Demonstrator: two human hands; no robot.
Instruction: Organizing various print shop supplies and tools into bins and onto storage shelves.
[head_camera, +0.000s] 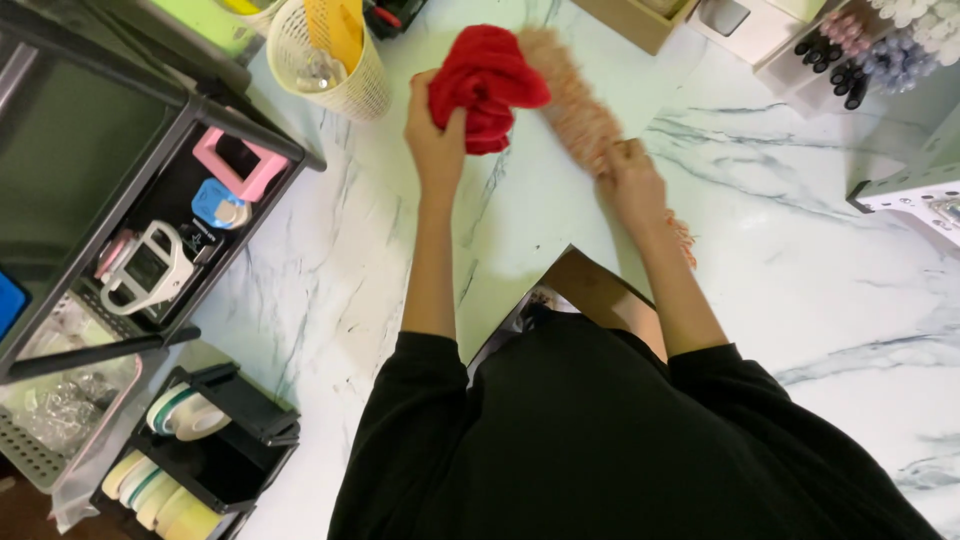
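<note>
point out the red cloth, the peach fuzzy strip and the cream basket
red cloth (488, 85), head view, middle of the bunched fabric
peach strip (572, 105), head view, mid-length of the fuzzy band
cream basket (352, 88), head view, its perforated side wall
</note>
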